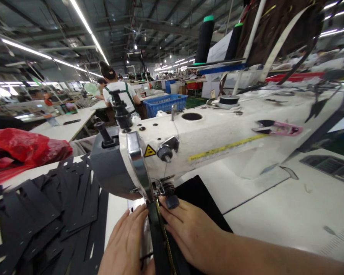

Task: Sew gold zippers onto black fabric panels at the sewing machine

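A white sewing machine (pixel 218 133) stands in front of me, its needle area low in the middle of the view. Under the presser foot runs a black strip with a gold zipper (pixel 166 240). My left hand (pixel 129 238) lies flat along the strip's left side, fingers stretched out with the tips beside the foot. On the right side, my right hand (pixel 186 225) rests on black material (pixel 202 198), fingers extended toward the needle, fingertips partly hidden by the machine's parts. Neither hand is wrapped around anything.
Many dark cut pieces (pixel 46 214) are piled at the left, with a red plastic bag (pixel 25 151) behind them. Pink-handled snips (pixel 278 128) lie on the machine arm. Thread cones (pixel 205 40) stand above. Beyond are a blue crate (pixel 166 105) and a person (pixel 120 91).
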Motion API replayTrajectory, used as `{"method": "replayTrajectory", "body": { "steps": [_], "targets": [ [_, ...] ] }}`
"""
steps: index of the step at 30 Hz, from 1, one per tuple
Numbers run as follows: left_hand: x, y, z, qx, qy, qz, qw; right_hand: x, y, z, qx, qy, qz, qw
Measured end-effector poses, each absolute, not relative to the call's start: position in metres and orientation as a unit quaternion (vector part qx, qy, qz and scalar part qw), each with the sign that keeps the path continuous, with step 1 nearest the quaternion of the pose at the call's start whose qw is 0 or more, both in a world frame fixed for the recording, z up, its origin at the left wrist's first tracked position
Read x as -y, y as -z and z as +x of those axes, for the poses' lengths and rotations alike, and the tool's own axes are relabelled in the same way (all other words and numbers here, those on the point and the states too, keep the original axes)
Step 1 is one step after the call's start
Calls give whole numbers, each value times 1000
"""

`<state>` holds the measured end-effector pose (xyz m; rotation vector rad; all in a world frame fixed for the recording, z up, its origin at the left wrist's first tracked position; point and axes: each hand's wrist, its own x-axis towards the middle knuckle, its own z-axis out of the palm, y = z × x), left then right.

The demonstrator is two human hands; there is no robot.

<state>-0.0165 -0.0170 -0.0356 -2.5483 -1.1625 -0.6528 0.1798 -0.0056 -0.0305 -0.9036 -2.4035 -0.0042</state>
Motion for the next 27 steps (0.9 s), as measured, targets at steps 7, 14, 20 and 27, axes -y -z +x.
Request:
{"method": "replayTrajectory", "body": {
  "steps": [7, 14, 20, 27],
  "targets": [
    [10, 55, -15, 328, 233, -905, 138, 6, 35, 180, 872, 55, -344, 345],
    [10, 47, -16, 293, 229, -921, 114, 9, 44, 168, 860, 130, -362, 337],
    [12, 40, -14, 307, 233, -918, 95, 9, 42, 171, 868, 121, -361, 317],
    [16, 38, -13, 332, 219, -915, 63, 10, 43, 174, 887, 107, -351, 281]
  ]
}}
